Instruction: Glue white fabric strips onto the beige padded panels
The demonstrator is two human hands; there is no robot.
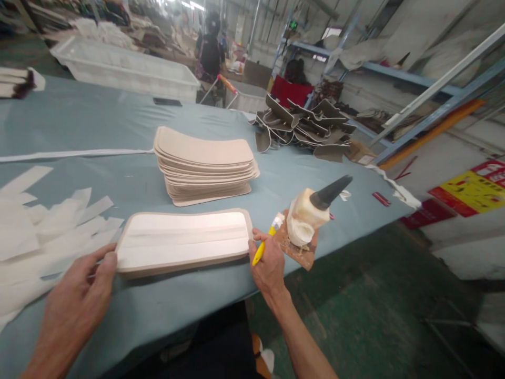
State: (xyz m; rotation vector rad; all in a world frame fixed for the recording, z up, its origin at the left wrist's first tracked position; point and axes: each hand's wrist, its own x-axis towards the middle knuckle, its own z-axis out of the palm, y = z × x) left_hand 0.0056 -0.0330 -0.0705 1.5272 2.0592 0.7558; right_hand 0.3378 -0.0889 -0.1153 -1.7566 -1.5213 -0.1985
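Note:
A small stack of beige curved panels with a white strip on top lies near the table's front edge. My left hand rests with fingers stretched against its left end. My right hand touches its right end and grips a yellow-handled brush, whose bristle end points toward a glue bottle with a dark cone nozzle. The bottle stands tilted on a brown scrap just right of my hand.
A taller stack of beige panels sits behind on the blue-grey table. White paper strips lie at left. Dark cut pieces pile at the far right, a white tub at back. A person stands beyond.

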